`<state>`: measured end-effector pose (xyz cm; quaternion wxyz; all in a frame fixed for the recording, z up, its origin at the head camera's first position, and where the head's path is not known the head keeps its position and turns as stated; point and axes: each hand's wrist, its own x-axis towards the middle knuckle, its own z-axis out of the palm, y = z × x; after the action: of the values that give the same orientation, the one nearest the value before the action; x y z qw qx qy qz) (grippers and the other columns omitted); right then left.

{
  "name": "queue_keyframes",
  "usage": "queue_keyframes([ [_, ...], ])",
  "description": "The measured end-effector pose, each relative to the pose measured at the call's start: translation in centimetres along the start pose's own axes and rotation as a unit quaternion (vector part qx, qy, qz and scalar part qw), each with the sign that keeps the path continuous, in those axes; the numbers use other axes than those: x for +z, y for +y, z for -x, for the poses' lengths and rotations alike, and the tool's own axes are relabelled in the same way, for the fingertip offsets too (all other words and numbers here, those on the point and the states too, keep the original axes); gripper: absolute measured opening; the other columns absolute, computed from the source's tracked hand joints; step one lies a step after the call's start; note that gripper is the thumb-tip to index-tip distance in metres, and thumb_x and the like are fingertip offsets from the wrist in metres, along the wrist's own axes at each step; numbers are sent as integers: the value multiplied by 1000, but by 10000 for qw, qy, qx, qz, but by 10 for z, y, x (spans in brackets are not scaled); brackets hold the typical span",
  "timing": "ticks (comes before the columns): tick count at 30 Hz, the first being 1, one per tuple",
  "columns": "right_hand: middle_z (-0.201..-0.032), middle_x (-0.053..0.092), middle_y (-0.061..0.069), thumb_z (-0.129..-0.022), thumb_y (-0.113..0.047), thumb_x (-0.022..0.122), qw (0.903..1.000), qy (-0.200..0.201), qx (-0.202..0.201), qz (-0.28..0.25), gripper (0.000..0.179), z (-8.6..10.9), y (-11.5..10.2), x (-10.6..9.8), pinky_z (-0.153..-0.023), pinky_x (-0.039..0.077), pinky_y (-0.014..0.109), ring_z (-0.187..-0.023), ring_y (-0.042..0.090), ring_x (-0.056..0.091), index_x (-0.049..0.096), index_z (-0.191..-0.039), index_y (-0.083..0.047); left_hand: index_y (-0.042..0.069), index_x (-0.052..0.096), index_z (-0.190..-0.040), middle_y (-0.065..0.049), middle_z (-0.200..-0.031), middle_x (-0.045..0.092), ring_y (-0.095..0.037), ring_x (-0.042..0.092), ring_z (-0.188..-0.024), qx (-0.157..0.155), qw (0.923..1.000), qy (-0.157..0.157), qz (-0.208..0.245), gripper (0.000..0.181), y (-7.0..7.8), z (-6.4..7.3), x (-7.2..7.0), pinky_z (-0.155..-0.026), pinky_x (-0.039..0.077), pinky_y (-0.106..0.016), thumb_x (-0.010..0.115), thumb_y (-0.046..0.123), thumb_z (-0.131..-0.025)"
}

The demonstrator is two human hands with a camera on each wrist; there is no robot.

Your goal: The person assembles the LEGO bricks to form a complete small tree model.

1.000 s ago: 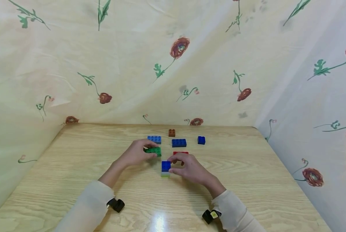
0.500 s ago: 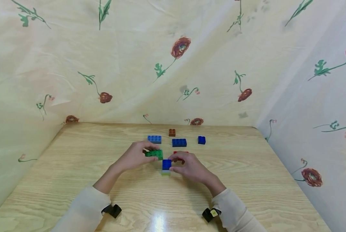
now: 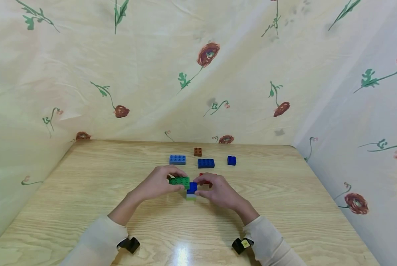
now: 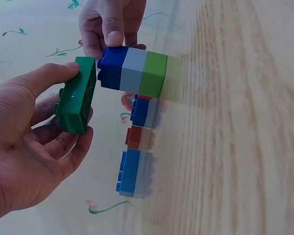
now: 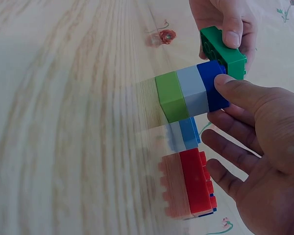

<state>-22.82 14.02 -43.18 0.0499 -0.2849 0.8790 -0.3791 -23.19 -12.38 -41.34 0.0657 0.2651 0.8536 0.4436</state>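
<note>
My left hand (image 3: 156, 184) pinches a long green toy brick (image 3: 179, 181) between thumb and fingers, holding it just above and left of a small brick stack. That stack stands on the table, with a dark blue brick (image 5: 210, 83) on top, a pale blue-grey brick (image 5: 191, 92) in the middle and a lime green brick (image 5: 170, 98) at the bottom. My right hand (image 3: 219, 190) grips the dark blue top brick from the right, thumb in front. In the left wrist view the green brick's hollow underside faces the studs of the blue one, a small gap between them.
A red brick (image 5: 195, 181) lies behind my right hand, partly hidden in the head view. Farther back are a light blue brick (image 3: 177, 159), a dark blue long brick (image 3: 206, 163), a brown brick (image 3: 197, 152) and a small blue brick (image 3: 231, 160). A flowered cloth (image 3: 145, 74) hangs behind the table.
My left hand has carried the green brick right and toward me, up to the top of the stack. The right hand has stayed at the blue brick.
</note>
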Motion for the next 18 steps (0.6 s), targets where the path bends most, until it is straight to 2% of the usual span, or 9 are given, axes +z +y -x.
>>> queue_keyframes([
  [5,-120,71,-2,-94,-26,77,10000,-8,4,-3,32,0,0,0,-91,55,33,-112,19,67,71,-124,-17,22,74,-121,5,-118,71,-14,63,-109,38,10000,-18,30,30,-1,0,2,-91,55,-35,80,24,-92],
  [12,-121,71,-2,-95,-27,76,10000,-50,23,-21,32,1,-1,0,-92,54,32,-112,18,66,70,-125,-17,25,74,-121,6,-118,70,-15,63,-111,-73,10000,34,25,31,-2,0,7,-92,54,-37,80,29,-92],
  [18,-122,71,-2,-95,-27,76,10000,-26,20,-22,33,1,-1,-1,-93,56,37,-113,19,66,70,-126,-18,23,74,-121,6,-117,71,-14,63,-109,-21,10000,32,-80,30,2,-2,8,-91,55,-36,80,28,-92],
])
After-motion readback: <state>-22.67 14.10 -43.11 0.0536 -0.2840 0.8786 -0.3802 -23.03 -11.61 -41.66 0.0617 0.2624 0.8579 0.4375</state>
